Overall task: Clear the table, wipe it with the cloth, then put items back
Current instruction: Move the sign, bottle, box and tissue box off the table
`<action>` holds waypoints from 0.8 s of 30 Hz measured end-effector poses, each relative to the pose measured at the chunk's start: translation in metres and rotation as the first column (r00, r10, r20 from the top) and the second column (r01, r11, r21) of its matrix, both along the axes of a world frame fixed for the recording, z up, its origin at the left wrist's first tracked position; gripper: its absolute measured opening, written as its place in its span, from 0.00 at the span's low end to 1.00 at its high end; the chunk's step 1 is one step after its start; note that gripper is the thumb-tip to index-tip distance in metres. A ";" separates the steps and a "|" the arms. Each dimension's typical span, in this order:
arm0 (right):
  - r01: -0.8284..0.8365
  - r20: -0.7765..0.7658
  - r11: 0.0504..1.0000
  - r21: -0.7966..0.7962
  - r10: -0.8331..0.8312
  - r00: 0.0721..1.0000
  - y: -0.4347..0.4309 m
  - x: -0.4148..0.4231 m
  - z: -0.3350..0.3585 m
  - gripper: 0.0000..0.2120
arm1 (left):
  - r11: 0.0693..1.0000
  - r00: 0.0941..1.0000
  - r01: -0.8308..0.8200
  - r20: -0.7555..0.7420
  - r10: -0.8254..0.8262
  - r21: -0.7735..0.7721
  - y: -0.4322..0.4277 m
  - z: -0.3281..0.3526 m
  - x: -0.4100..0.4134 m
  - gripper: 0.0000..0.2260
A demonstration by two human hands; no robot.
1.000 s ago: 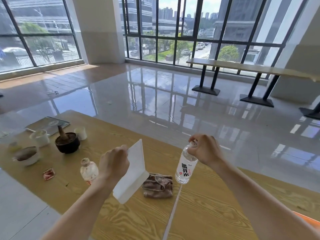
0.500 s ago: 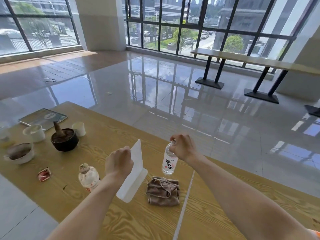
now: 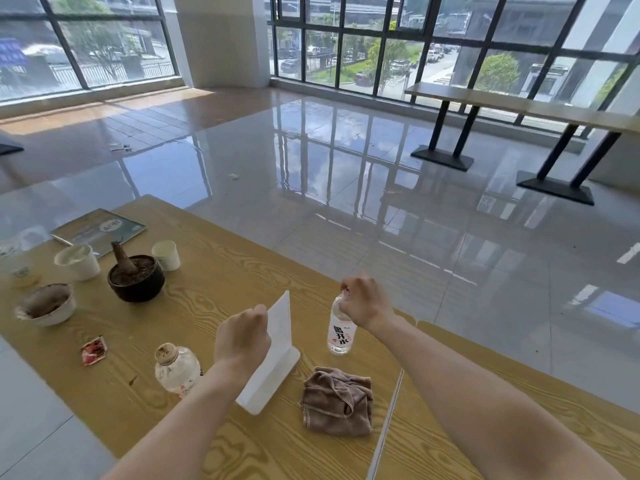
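One brown cloth (image 3: 337, 400) lies crumpled on the wooden table (image 3: 221, 292), just left of the seam (image 3: 390, 407) between the two tabletops, where it lay a second ago. Beyond it the right hand (image 3: 363, 301) grips the neck of the water bottle (image 3: 341, 332) from above. A second ago the bottle hung tilted to the right of the cloth; now it is upright on the cloth's far side, close to the table's far edge. Whether its base touches the wood I cannot tell. The left hand (image 3: 242, 337) is still closed on the upper edge of a white folded card (image 3: 277, 358), held slanted just left of the cloth. A small capped jar (image 3: 176, 368) stands beside the left wrist, with a red packet (image 3: 94, 349) further left. The black bowl (image 3: 136, 277) and the cups sit well apart at the far left. Bare wood lies between the bowl and the bottle, and right of the seam. The far edge runs diagonally just behind the bottle, with glossy floor (image 3: 450, 237) beyond.
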State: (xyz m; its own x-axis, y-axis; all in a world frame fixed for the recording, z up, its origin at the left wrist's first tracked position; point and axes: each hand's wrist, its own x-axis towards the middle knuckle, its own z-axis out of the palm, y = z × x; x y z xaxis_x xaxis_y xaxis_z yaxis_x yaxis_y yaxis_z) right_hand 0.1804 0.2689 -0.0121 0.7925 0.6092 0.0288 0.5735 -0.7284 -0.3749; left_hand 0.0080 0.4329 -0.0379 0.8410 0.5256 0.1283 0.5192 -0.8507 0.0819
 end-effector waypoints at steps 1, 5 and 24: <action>0.000 -0.001 1.000 0.002 0.000 1.000 0.001 0.002 -0.002 0.12 | 1.000 1.000 -0.004 -0.007 0.004 0.000 0.002 -0.003 0.001 0.10; 0.003 -0.003 1.000 0.015 -0.003 1.000 0.004 0.008 -0.009 0.11 | 1.000 1.000 -0.019 -0.007 0.019 -0.019 0.004 -0.009 0.006 0.10; -0.026 -0.011 0.999 0.035 0.026 1.000 -0.014 0.004 -0.004 0.22 | 1.000 0.999 0.030 -0.017 -0.030 -0.005 -0.011 0.004 0.011 0.28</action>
State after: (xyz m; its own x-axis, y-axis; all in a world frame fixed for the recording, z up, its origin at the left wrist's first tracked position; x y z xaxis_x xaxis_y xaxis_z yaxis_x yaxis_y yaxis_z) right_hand 0.1846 0.2546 -0.0157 0.7768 0.6283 0.0416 0.5877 -0.6997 -0.4063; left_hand 0.0192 0.4223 -0.0344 0.8582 0.5011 0.1115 0.4952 -0.8653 0.0771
